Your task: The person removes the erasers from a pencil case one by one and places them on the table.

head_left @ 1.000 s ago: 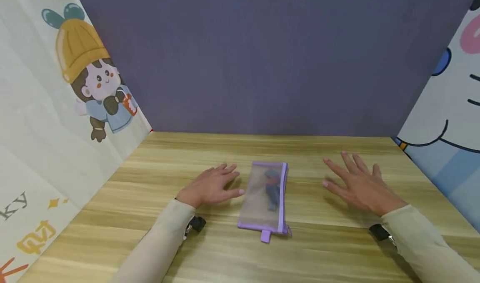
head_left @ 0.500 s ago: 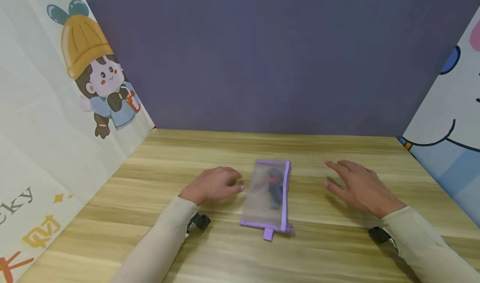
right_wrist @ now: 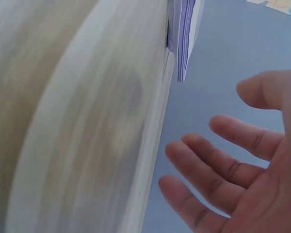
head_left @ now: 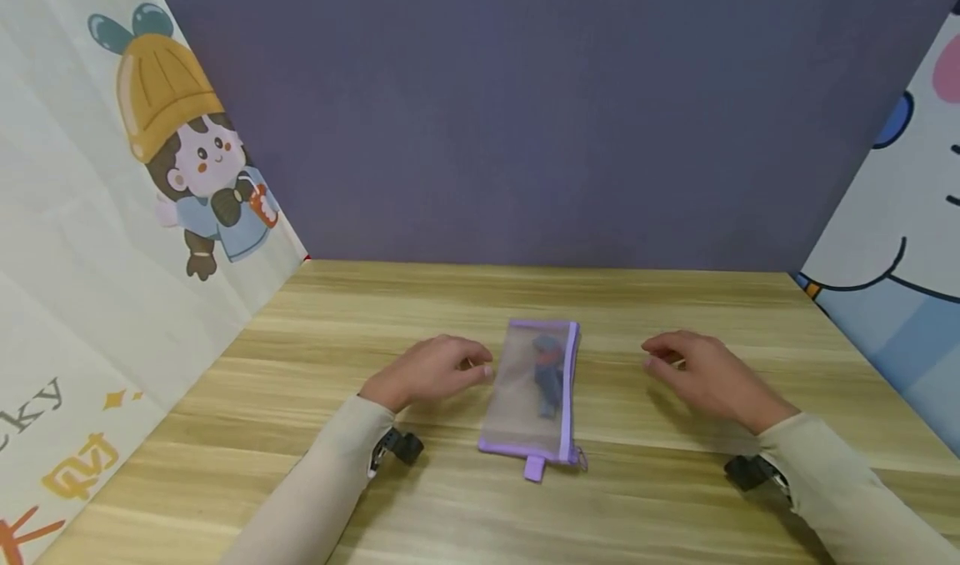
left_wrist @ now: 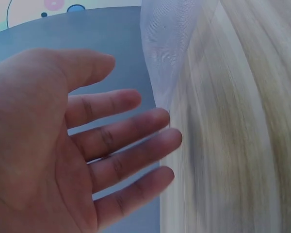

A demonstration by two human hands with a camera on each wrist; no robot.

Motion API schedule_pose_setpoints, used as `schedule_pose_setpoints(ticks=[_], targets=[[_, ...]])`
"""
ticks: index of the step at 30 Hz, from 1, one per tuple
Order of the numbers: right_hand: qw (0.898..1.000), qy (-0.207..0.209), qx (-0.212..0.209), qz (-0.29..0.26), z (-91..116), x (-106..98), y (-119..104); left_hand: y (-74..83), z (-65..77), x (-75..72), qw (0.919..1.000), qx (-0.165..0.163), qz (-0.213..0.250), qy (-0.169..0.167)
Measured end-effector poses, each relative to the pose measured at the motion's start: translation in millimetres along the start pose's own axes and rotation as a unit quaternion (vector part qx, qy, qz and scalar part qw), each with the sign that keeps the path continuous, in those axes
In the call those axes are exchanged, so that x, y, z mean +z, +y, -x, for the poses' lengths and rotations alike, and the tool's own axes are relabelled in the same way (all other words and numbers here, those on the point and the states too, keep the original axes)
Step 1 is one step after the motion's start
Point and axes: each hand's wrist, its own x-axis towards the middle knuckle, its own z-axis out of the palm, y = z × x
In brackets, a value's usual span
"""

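Observation:
A purple-edged mesh zipper pouch (head_left: 517, 390) lies flat on the wooden table, its zip along the right side and a small tab at the near end. Through the mesh shows a blurry dark-blue figure with a red patch (head_left: 547, 373). My left hand (head_left: 431, 371) hovers just left of the pouch, fingers loosely bent and holding nothing. To the right, some way apart from the pouch, my right hand (head_left: 705, 379) hangs above the table, also without anything in it. Both wrist views show relaxed, spread fingers, with the mesh pouch (left_wrist: 165, 43) and its purple zip edge (right_wrist: 184, 39) beyond.
The wooden table (head_left: 450, 515) ends at a dark blue-grey panel (head_left: 480, 115) at the back. A cartoon-printed sheet (head_left: 67, 215) hangs on the left, another printed sheet (head_left: 915, 240) on the right. Each wrist wears a small black camera (head_left: 407, 447).
The fingers of both hands have gone from spread and straight to loosely bent. The hands stay on either side of the pouch, which has not moved on the table; the head view shifted slightly.

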Motion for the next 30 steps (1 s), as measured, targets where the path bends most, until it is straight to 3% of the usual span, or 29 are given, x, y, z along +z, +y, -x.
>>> schedule_pose_setpoints(ticks=[9,16,25,30], targets=[[0.999,-0.028,-0.003,-0.046,-5,13,-6,0.1,-1.9,3.8,0.9946,0.022,0.101,-0.011],[0.994,-0.065,-0.025,-0.085,-8,26,-14,3.4,-1.0,6.6,0.9908,0.025,0.131,-0.026],[0.993,-0.079,-0.025,-0.087,-8,29,-21,7.6,-1.3,12.7,0.9852,0.019,0.165,-0.042],[0.984,-0.104,-0.037,-0.141,-9,31,-26,12.1,-4.5,14.2,0.9853,0.029,0.163,-0.04]])
